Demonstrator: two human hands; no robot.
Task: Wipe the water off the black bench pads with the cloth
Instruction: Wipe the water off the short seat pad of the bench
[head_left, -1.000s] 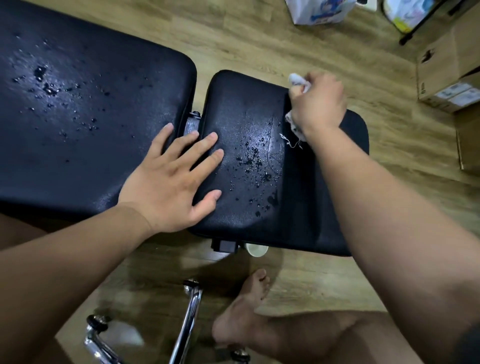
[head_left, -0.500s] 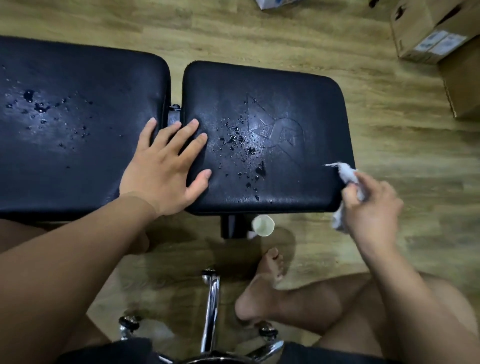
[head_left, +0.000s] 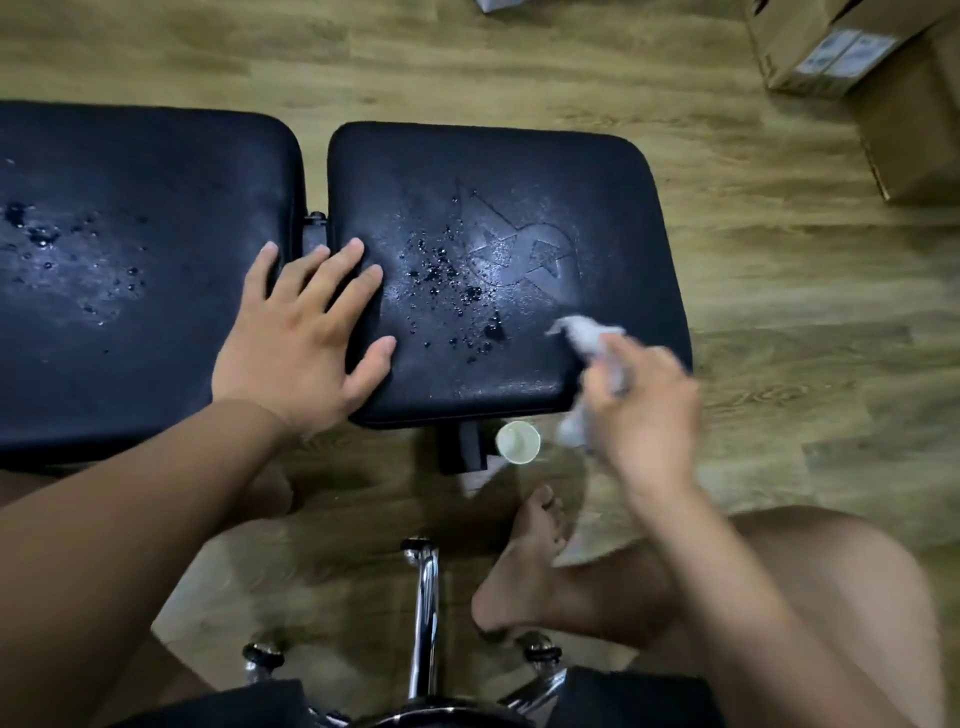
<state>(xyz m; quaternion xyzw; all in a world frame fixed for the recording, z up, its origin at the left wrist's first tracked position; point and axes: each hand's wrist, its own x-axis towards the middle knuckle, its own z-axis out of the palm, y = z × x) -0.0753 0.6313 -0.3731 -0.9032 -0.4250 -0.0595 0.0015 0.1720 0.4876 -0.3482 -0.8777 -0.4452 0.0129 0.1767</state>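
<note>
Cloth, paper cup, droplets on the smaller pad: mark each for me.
cloth (head_left: 584, 335), head view, on its bunched free end.
paper cup (head_left: 518, 442), head view, on its open mouth.
droplets (head_left: 449, 291), head view, on the middle of the cluster.

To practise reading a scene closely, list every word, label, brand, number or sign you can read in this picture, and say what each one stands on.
No text here reads as words or numbers.
On the right bench pad: an embossed mark of angular shapes, likely a logo, with no legible letters.
On the cardboard box: white labels, print too blurred to read.
On the paper cup: no print shows.
</note>
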